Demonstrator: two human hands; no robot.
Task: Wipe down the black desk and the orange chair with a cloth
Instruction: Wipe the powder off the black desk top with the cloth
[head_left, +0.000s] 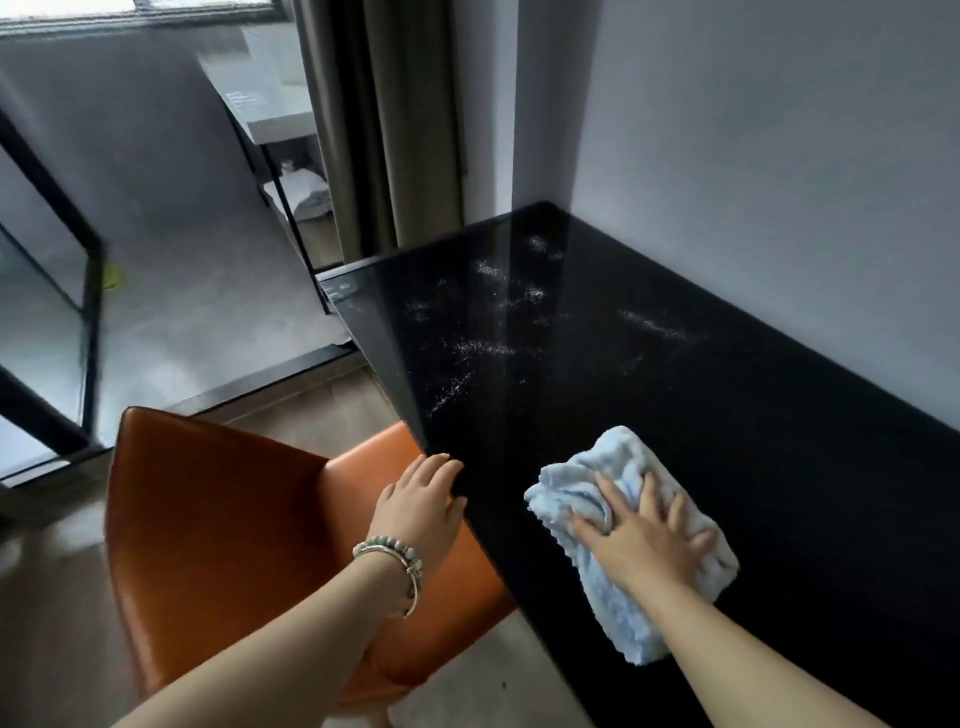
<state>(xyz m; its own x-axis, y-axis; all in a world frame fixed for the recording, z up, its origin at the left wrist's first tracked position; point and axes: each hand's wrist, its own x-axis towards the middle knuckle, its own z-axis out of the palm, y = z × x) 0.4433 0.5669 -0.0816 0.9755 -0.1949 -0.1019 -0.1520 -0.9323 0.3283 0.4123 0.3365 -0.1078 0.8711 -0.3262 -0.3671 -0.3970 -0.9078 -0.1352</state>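
Right hand (641, 540): flat, fingers spread wide, pressing light blue cloth (623, 525) onto black desk (727, 415); not gripping
Left hand (421, 499): open, fingers loosely together, resting on desk's near-left edge; beaded bracelet (395, 558) at wrist
Cloth: bunched under right palm; just right of left hand
Dust (483, 348): white specks on desk, beyond both hands
Orange chair (208, 519): below left forearm; seat partly under desk edge
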